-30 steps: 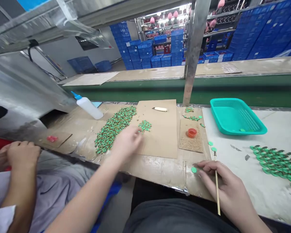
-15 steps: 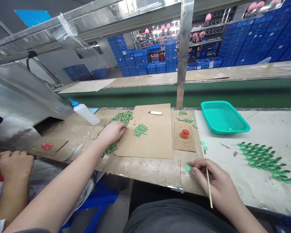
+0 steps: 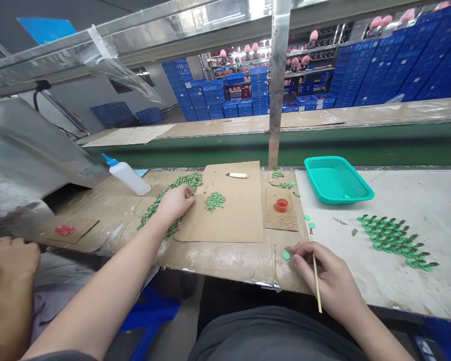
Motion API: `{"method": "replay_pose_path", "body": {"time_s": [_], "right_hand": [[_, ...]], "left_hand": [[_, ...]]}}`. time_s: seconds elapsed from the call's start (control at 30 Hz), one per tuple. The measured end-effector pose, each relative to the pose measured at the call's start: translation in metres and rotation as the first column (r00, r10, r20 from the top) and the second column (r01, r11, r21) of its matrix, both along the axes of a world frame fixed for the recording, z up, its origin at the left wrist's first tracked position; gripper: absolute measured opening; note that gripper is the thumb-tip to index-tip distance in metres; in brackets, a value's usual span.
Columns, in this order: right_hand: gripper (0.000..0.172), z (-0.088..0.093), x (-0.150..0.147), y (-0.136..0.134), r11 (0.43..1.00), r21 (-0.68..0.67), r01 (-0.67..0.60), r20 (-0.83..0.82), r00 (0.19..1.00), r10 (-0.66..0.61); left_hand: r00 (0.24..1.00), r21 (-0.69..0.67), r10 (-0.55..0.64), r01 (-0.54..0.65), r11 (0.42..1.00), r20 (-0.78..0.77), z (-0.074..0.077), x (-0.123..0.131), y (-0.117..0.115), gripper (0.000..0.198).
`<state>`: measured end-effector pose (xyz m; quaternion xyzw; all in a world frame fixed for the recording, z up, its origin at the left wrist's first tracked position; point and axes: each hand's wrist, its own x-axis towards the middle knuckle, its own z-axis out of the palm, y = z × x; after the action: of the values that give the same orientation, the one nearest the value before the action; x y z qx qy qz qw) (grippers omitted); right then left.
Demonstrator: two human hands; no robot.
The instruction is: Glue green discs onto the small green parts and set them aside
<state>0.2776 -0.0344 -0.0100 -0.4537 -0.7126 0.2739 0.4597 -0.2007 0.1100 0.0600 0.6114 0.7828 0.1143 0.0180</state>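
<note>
Honestly, your left hand (image 3: 176,201) was sitting right on the long heap of tiny green pieces (image 3: 168,200), fingers curled down into it, though I couldn't tell if they'd actually pinched anything, and that's where I figured trouble could start: those bits looked small, light and loose, so a careless drag of the wrist could have swept some off the brown cardboard sheet (image 3: 225,210) or muddled them into the smaller green cluster (image 3: 214,201) just beside your knuckles. Your right hand (image 3: 328,281) was closed around a thin wooden stick (image 3: 315,278), fingertips just beside a flat green disc (image 3: 286,255) near the bench edge, and a nudge there could have flicked that disc off onto your lap. The little red cap (image 3: 281,204) on its rough brown pad looked easy to tip if the stick swung wide. Further right, finished green discs with dark stems (image 3: 394,240) lay in overlapping rows on the pale worktop, near the perforated teal plastic basket (image 3: 336,179). A squeeze bottle (image 3: 126,175) lay tilted at the left, and another person's hand (image 3: 9,260) was at the far left
</note>
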Motion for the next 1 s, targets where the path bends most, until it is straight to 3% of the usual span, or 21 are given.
{"method": "replay_pose_path", "body": {"time_s": [0.1, 0.2, 0.3, 0.33, 0.37, 0.47, 0.63, 0.77, 0.87, 1.0], "right_hand": [[0.02, 0.003, 0.0, -0.001, 1.0, 0.029, 0.012, -0.038, 0.999, -0.01], [0.016, 0.014, -0.004, -0.004, 0.995, 0.089, 0.044, -0.092, 0.995, -0.036], [0.008, 0.035, -0.012, -0.009, 0.995, 0.088, -0.038, -0.103, 0.994, 0.047], [0.006, 0.042, -0.016, -0.009, 0.994, 0.068, -0.085, -0.112, 0.989, 0.092], [0.005, 0.049, -0.02, -0.009, 0.991, 0.041, -0.128, -0.128, 0.983, 0.132], [0.01, 0.063, -0.029, -0.006, 0.975, -0.003, -0.224, -0.202, 0.955, 0.219], [0.008, 0.068, -0.032, -0.006, 0.97, -0.058, -0.237, -0.253, 0.943, 0.215], [0.006, 0.071, -0.031, -0.011, 0.938, -0.226, -0.262, -0.283, 0.939, 0.194], [0.012, 0.072, -0.032, -0.011, 0.859, -0.413, -0.301, -0.385, 0.913, 0.135], [0.027, 0.073, -0.03, -0.007, 0.687, -0.575, -0.444, -0.578, 0.815, 0.043]], "left_hand": [[0.997, 0.183, -0.076, 0.068, 0.981, 0.033, 0.011, 0.021, -0.023, 0.029], [0.962, 0.394, -0.27, 0.234, 0.889, 0.037, 0.014, 0.061, -0.066, 0.018], [0.861, 0.509, -0.508, 0.426, 0.748, 0.025, 0.014, 0.114, -0.113, 0.02], [0.794, 0.545, -0.608, 0.506, 0.669, 0.009, 0.015, 0.132, -0.125, 0.019], [0.681, 0.564, -0.732, 0.615, 0.552, -0.027, 0.016, 0.148, -0.135, 0.015], [0.527, 0.545, -0.848, 0.729, 0.414, -0.06, 0.024, 0.184, -0.15, 0.019], [0.456, 0.508, -0.884, 0.788, 0.347, -0.105, 0.019, 0.197, -0.156, 0.027], [0.447, 0.47, -0.877, 0.822, 0.322, -0.18, 0.006, 0.191, -0.158, 0.026], [0.423, 0.479, -0.884, 0.829, 0.289, -0.198, 0.005, 0.191, -0.155, 0.021], [0.421, 0.541, -0.873, 0.807, 0.237, -0.245, 0.012, 0.195, -0.15, 0.021]]}}
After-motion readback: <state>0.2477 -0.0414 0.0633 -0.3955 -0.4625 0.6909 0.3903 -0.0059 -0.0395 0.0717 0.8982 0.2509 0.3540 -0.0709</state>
